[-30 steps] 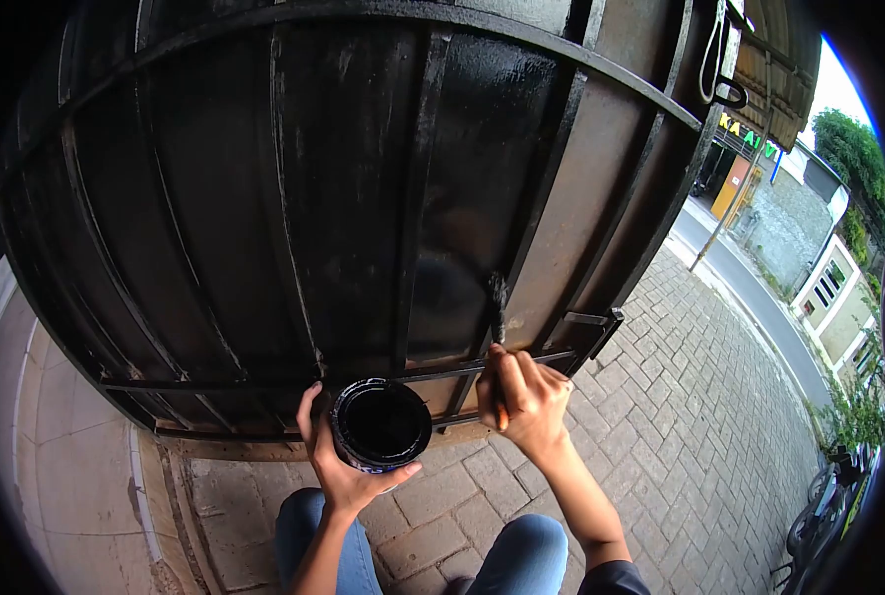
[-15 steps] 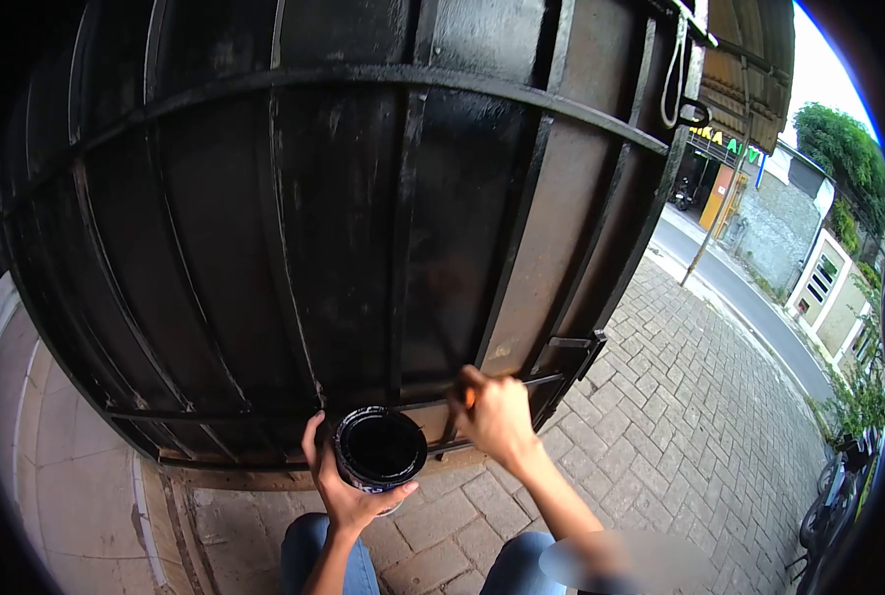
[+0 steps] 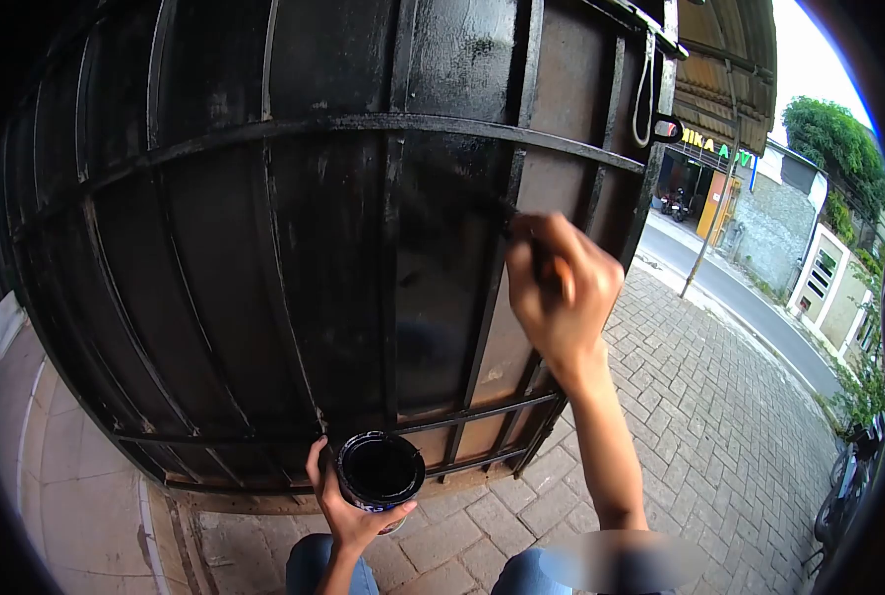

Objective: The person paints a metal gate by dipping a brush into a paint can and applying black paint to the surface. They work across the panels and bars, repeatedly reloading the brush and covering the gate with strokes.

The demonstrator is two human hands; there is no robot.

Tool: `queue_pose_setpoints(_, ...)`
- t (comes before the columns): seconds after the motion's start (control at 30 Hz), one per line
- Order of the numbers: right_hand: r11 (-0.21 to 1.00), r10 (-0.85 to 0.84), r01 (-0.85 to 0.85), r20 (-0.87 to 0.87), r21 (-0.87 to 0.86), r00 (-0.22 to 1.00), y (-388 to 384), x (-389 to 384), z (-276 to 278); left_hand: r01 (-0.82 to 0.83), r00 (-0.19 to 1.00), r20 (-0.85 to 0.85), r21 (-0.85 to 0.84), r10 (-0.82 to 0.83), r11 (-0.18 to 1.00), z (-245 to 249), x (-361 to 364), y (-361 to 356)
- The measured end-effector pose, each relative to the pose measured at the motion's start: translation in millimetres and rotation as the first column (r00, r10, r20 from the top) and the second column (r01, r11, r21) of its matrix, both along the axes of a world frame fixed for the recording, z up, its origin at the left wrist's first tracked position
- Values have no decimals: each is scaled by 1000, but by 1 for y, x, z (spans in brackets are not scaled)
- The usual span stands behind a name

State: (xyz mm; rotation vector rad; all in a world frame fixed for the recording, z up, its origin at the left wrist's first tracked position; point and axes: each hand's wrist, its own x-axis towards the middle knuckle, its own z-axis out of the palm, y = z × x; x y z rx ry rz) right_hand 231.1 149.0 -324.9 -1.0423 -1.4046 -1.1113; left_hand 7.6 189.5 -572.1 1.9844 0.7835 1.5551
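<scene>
My left hand (image 3: 351,518) grips a can of black paint (image 3: 416,486) low in front of me, its fingers and thumb wrapped round the side. The can is open at the top, and dark paint coats its rim. My right hand (image 3: 571,302) is closed round a paintbrush (image 3: 564,280) with an orange handle. Its dark head lies against the black metal gate (image 3: 333,258) in this view, close to a vertical rib below the upper crossbar. Glossy black covers the panels left of that rib, while a brownish panel (image 3: 552,188) shows to the right.
Paving bricks (image 3: 695,387) spread under and right of the gate. A looped cable (image 3: 645,94) hangs at the gate's upper right edge. Parked motorcycles (image 3: 844,486) stand at the far right, beside plants. Beyond the road (image 3: 730,283) is a shopfront. My knees are below the can.
My right hand has risen with the brush from the gate's lower bar to near its upper crossbar. My view has tilted up slightly; the left hand still holds the can.
</scene>
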Motion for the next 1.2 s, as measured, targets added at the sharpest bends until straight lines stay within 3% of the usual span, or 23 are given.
queue_pose_setpoints(0.03,993,-69,60,85,103,994,2,4,-11,2,1000,-16,17,-2,1000,2,0,-1)
queue_pose_setpoints(0.17,992,-92,78,143,98,985,12,24,-55,-11,1000,-10,24,11,1000,1,1,1)
queue_pose_setpoints(0.33,989,-80,99,168,-107,982,8,18,-112,-24,1000,-7,26,24,999,-3,2,5)
queue_pose_setpoints(0.63,963,-76,97,91,-250,993,-11,10,-212,-23,1000,-2,56,24,998,-2,1,5)
queue_pose_setpoints(0.73,902,-70,75,27,-425,997,-23,8,-242,-22,999,32,49,21,999,-1,1,5)
queue_pose_setpoints(0.9,739,-70,-35,-128,-673,989,-35,2,-237,-30,999,32,51,28,998,3,-1,4)
queue_pose_setpoints(1.03,722,119,-371,-424,-584,898,-36,3,-200,-25,999,40,50,24,998,3,-1,6)
queue_pose_setpoints(1.13,712,246,-423,-365,-561,898,-29,-6,-184,-17,998,67,29,15,999,2,-1,7)
queue_pose_setpoints(1.2,753,242,-349,-257,-558,935,-22,3,-182,-1,995,103,-7,1,1000,-3,-1,7)
